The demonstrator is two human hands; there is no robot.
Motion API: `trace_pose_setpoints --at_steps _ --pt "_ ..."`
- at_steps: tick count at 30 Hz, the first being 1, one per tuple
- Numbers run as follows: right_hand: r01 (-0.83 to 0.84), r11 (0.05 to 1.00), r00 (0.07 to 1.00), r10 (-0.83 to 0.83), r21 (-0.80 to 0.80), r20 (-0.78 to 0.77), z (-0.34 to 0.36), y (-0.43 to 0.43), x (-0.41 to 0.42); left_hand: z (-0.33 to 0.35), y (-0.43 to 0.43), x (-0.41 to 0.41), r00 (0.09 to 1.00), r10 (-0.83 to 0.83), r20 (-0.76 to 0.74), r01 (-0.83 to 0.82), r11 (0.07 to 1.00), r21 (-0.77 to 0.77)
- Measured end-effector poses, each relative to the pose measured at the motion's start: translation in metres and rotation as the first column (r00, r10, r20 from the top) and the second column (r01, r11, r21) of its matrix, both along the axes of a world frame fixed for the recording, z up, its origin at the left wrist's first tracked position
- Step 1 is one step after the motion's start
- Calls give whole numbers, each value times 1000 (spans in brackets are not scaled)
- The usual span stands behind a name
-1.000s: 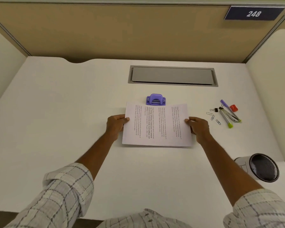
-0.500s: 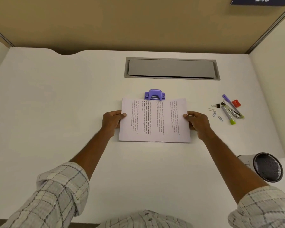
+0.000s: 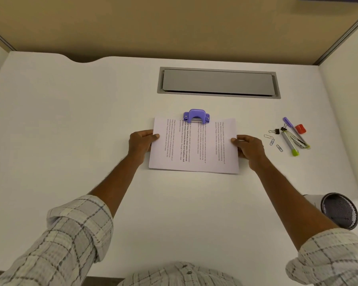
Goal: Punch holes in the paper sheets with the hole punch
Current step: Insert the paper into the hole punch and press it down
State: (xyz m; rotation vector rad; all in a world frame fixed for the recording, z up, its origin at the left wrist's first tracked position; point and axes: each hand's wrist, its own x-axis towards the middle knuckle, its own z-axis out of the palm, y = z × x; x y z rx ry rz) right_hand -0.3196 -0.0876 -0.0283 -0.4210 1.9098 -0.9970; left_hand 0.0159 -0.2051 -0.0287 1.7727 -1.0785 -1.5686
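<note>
A stack of printed paper sheets (image 3: 194, 147) lies flat on the white desk, text running sideways. Its far edge sits inside the slot of a small purple hole punch (image 3: 196, 116) at the middle of that edge. My left hand (image 3: 142, 144) pinches the stack's left edge, thumb on top. On the opposite side my right hand (image 3: 249, 149) grips the right edge the same way. Neither hand touches the punch.
A grey cable hatch (image 3: 218, 82) is set into the desk beyond the punch. Right of the paper lie paper clips (image 3: 274, 142), binder clips (image 3: 277, 131), a stapler (image 3: 296, 140), pens and a red eraser (image 3: 300, 129). A black mesh cup (image 3: 339, 211) lies at the near right. Partition walls enclose the desk.
The paper's far edge has slid forward into the punch's slot, with both hands moving along with it. The camera has tilted down and closer to the desk.
</note>
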Motion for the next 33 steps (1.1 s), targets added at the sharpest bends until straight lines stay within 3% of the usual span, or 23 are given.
trace_pose_setpoints --at_steps 7,10,13,15,18,20,22,24,28,33 --pt "7 1000 997 -6 12 -73 -4 -2 -1 -6 -6 -4 993 -29 111 38 996 -77" --pt "-9 1000 977 13 19 -213 -1 -3 2 -1 -3 -14 961 -42 272 93 980 -178" --pt "-115 993 820 84 -19 -566 13 -5 11 6 17 -24 894 -55 444 240 897 -371" --pt "-262 964 668 141 -53 -731 20 -11 21 0 39 -32 826 -147 544 462 730 -505" --pt "-535 844 427 315 45 -848 23 -31 44 -19 79 -52 602 -341 722 777 459 -432" --pt "-683 716 283 438 141 -853 21 -47 59 -28 100 -67 486 -409 772 861 376 -342" --pt "-784 576 150 539 232 -829 18 -63 70 -38 111 -79 439 -441 783 884 367 -289" --pt "-809 500 70 604 309 -794 19 -78 76 -48 111 -83 397 -439 806 899 365 -243" --pt "-772 447 -17 696 451 -718 10 -91 76 -61 104 -84 302 -406 862 927 336 -166" --pt "-774 430 -27 712 466 -701 6 -94 75 -65 102 -83 302 -379 875 926 336 -173"
